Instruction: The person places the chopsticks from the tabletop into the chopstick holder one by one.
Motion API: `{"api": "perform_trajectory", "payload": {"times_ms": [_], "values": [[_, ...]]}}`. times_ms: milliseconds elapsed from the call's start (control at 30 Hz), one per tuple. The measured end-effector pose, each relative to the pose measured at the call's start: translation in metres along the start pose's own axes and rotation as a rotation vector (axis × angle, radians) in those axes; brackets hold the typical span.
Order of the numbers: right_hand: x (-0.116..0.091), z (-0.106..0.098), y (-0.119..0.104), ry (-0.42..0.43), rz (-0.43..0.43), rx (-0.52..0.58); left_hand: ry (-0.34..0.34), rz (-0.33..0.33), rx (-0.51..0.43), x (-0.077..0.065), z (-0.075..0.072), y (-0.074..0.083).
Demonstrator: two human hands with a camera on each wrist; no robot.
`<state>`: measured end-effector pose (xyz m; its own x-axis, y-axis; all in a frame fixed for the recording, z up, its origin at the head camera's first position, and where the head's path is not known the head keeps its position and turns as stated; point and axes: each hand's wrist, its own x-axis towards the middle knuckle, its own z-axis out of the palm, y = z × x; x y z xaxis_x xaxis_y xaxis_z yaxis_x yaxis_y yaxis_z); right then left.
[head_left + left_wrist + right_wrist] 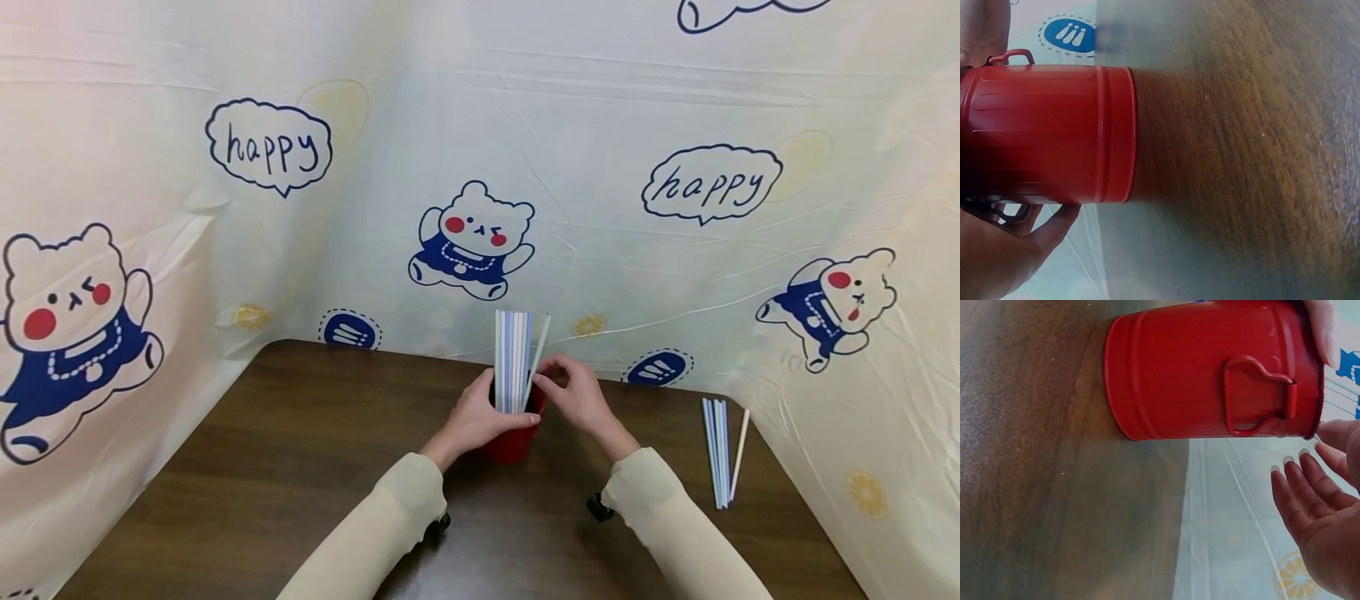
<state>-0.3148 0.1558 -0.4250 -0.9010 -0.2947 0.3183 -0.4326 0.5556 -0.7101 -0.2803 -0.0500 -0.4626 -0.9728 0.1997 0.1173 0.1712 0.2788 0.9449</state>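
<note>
A red metal bucket (512, 446) with small side handles stands on the table, holding a bundle of striped blue and white straws (513, 358). My left hand (480, 414) grips the bucket near its top, its thumb lying across the near rim. At the right rim, my right hand (577, 396) pinches a pale straw (541, 342) that leans slightly away from the bundle. The right wrist view shows the bucket's handle (1229, 400) and the other fingers (1316, 487) of that hand spread below the rim. The straws' lower ends are hidden inside the bucket.
On the right side of the brown wooden table (300, 467) lie several blue striped straws (717, 454) with a pinkish straw (739, 454) beside them. A printed curtain (585, 100) hangs along the table's back and sides.
</note>
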Motion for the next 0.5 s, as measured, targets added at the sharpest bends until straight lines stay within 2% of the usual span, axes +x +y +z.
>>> {"api": "perform_trajectory", "payload": {"times_ms": [267,500], "values": [[-0.001,-0.015,-0.005,-0.002,0.010,-0.030,-0.004,-0.012,-0.007,-0.001,-0.001,0.000],[-0.003,-0.039,0.000,0.018,-0.005,-0.073,-0.008,-0.028,-0.002,-0.002,-0.001,0.001]]}}
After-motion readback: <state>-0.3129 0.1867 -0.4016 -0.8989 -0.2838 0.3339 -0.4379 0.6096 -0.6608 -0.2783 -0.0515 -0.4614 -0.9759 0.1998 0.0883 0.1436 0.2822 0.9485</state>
